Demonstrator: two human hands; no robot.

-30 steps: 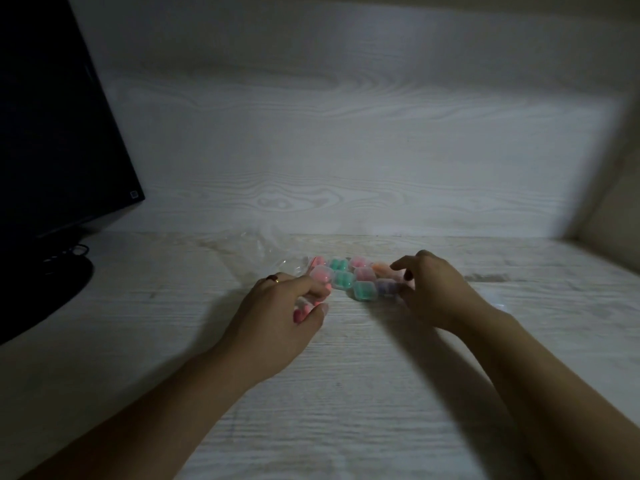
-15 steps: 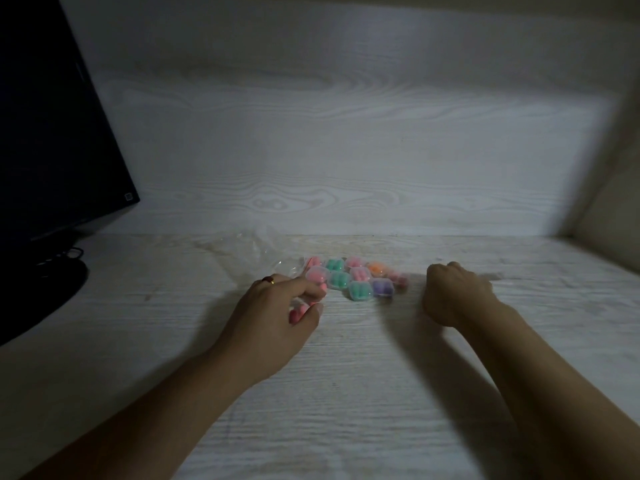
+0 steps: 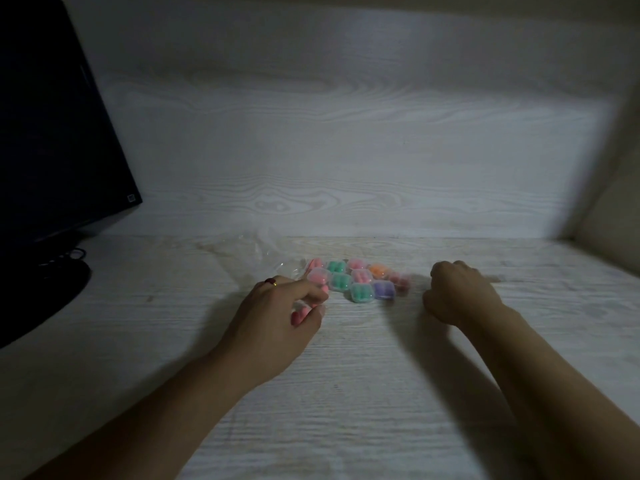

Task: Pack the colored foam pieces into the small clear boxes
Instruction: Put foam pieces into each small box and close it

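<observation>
Several small clear boxes [image 3: 362,292] filled with pink, green, orange and purple foam pieces lie clustered on the white wooden desk [image 3: 346,393]. My left hand [image 3: 277,317], wearing a ring, sits just left of the cluster and pinches pink foam pieces [image 3: 300,313] between its curled fingers and thumb. My right hand [image 3: 457,292] rests on the desk to the right of the boxes, fingers curled into a loose fist, apart from the cluster. What its curled fingers hide cannot be made out.
A dark monitor [image 3: 52,133] on a round stand with cables stands at the left. A crumpled clear plastic bag [image 3: 256,254] lies behind the boxes near the wall. A beige side panel [image 3: 613,202] closes the right.
My right hand has pulled away from the boxes to the right and curled into a fist. My left hand has stayed put with the pink foam.
</observation>
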